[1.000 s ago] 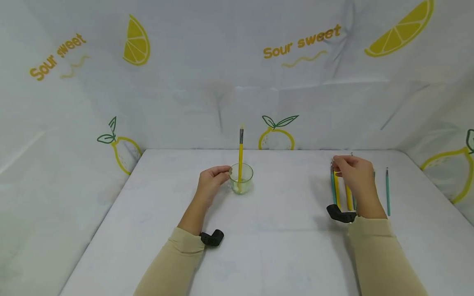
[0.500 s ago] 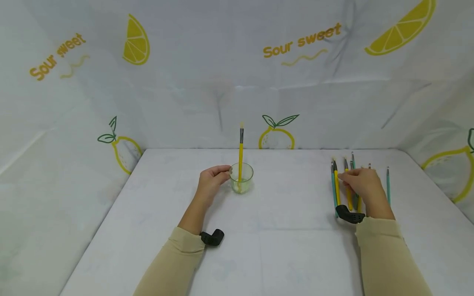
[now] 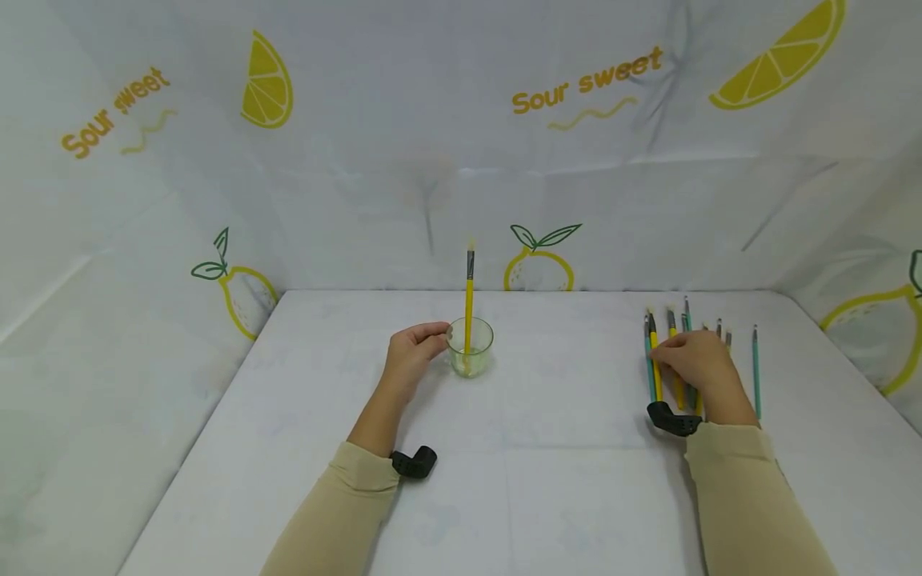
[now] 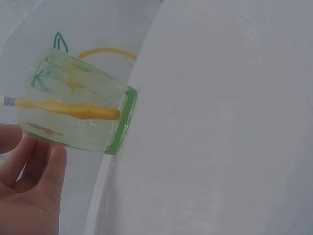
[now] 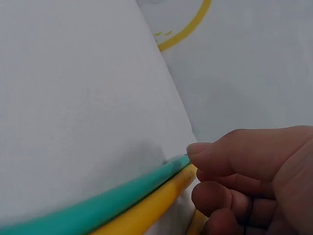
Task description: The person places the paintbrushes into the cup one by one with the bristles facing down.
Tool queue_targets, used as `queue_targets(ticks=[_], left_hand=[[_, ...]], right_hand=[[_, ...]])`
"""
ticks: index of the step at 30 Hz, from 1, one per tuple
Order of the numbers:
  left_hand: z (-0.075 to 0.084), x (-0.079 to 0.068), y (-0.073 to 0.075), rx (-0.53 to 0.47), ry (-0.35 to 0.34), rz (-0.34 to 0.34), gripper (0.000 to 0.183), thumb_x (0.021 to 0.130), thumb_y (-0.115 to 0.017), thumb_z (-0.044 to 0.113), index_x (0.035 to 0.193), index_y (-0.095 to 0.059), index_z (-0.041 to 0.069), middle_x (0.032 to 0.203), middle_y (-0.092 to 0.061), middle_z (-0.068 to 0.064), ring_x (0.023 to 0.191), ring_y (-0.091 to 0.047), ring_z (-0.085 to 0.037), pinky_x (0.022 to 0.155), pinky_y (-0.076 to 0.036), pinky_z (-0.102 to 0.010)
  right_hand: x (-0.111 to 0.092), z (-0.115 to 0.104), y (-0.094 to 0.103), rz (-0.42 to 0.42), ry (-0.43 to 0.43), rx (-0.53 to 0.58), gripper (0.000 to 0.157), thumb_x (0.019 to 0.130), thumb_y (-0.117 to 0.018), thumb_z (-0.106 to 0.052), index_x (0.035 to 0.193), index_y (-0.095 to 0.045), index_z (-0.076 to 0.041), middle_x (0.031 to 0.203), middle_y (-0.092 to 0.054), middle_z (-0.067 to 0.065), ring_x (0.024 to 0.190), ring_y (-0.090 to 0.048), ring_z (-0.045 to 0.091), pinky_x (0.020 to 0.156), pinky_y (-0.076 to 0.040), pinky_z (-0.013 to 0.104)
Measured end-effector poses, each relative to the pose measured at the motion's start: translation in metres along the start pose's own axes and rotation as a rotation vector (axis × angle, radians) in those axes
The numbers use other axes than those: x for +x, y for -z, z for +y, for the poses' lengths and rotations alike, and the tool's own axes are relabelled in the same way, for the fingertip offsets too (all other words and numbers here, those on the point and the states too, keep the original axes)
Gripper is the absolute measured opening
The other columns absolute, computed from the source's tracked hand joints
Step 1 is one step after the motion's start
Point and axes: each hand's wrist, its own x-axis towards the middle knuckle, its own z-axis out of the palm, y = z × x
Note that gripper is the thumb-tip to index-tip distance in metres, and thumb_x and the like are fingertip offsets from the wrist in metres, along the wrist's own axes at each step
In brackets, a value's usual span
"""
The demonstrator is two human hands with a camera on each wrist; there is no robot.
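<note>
Thumb and fingers of my left hand (image 3: 414, 354) pinch the rim of a clear, greenish glass (image 4: 100, 134) that stands on the table. Inside the glass a yellow paintbrush (image 3: 469, 298) leans upright, bristles up. On the right, my right hand (image 3: 702, 362) is over a group of paintbrushes, thumb and index finger at a yellow paintbrush (image 5: 146, 210) near the group's left edge. A teal paintbrush (image 5: 107, 201) lies right alongside it, its far end close to my thumb tip. The hand partly hides the other brushes.
Several more yellow and teal paintbrushes lie under and beside the right hand, including a yellow one (image 3: 679, 394). A single teal paintbrush (image 3: 756, 372) lies apart at the right. The white table (image 3: 562, 480) meets a lemon-printed cloth (image 3: 360, 200) behind.
My right hand has come back toward me from the brush tips to the middle of the left-hand brushes, with a slight leftward shift since half a second ago. The left hand stays at the glass.
</note>
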Motion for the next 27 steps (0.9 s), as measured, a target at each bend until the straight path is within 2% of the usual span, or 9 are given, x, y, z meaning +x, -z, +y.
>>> queue_targets(ticks=[3, 5, 13, 19, 27], left_hand=[[0.0, -0.001, 0.001, -0.005, -0.003, 0.0, 0.025, 0.09, -0.064, 0.007, 0.113, -0.07, -0.002, 0.111, -0.07, -0.013, 0.096, -0.066, -0.014, 0.087, -0.055, -0.024], [0.0, -0.001, 0.002, -0.009, -0.005, -0.002, 0.025, 0.089, -0.064, 0.007, 0.112, -0.07, -0.002, 0.111, -0.07, -0.013, 0.096, -0.066, -0.013, 0.087, -0.055, -0.024], [0.0, 0.001, 0.003, -0.009, 0.001, -0.01, 0.026, 0.09, -0.064, 0.008, 0.113, -0.07, -0.001, 0.114, -0.069, -0.014, 0.102, -0.065, -0.019, 0.09, -0.054, -0.026], [-0.002, 0.002, 0.004, -0.018, 0.011, -0.016, 0.025, 0.09, -0.065, 0.009, 0.113, -0.071, 0.0, 0.114, -0.069, -0.014, 0.109, -0.064, -0.026, 0.091, -0.054, -0.026], [-0.001, 0.001, 0.003, -0.018, 0.008, -0.009, 0.024, 0.09, -0.065, 0.009, 0.11, -0.072, 0.0, 0.106, -0.071, -0.01, 0.092, -0.065, -0.01, 0.087, -0.054, -0.024]], right_hand=[[-0.001, -0.002, -0.001, 0.008, 0.008, -0.027, 0.047, 0.091, -0.064, -0.034, 0.116, -0.066, 0.006, 0.106, -0.066, 0.025, 0.088, -0.059, 0.033, 0.062, -0.05, 0.034], [-0.001, -0.004, -0.002, 0.02, 0.018, -0.046, 0.045, 0.091, -0.065, -0.032, 0.114, -0.067, 0.006, 0.109, -0.065, 0.028, 0.09, -0.06, 0.035, 0.063, -0.051, 0.036], [0.0, -0.01, -0.007, 0.043, 0.012, -0.06, 0.034, 0.09, -0.066, -0.025, 0.105, -0.069, 0.005, 0.097, -0.068, 0.022, 0.08, -0.059, 0.029, 0.058, -0.048, 0.031], [0.001, -0.009, -0.009, 0.053, -0.012, -0.07, 0.032, 0.09, -0.062, -0.022, 0.105, -0.068, 0.006, 0.095, -0.066, 0.023, 0.077, -0.058, 0.028, 0.054, -0.046, 0.029], [0.002, -0.01, -0.013, 0.086, -0.087, -0.072, 0.036, 0.089, -0.063, -0.022, 0.106, -0.067, 0.009, 0.098, -0.065, 0.026, 0.077, -0.058, 0.03, 0.053, -0.048, 0.03]])
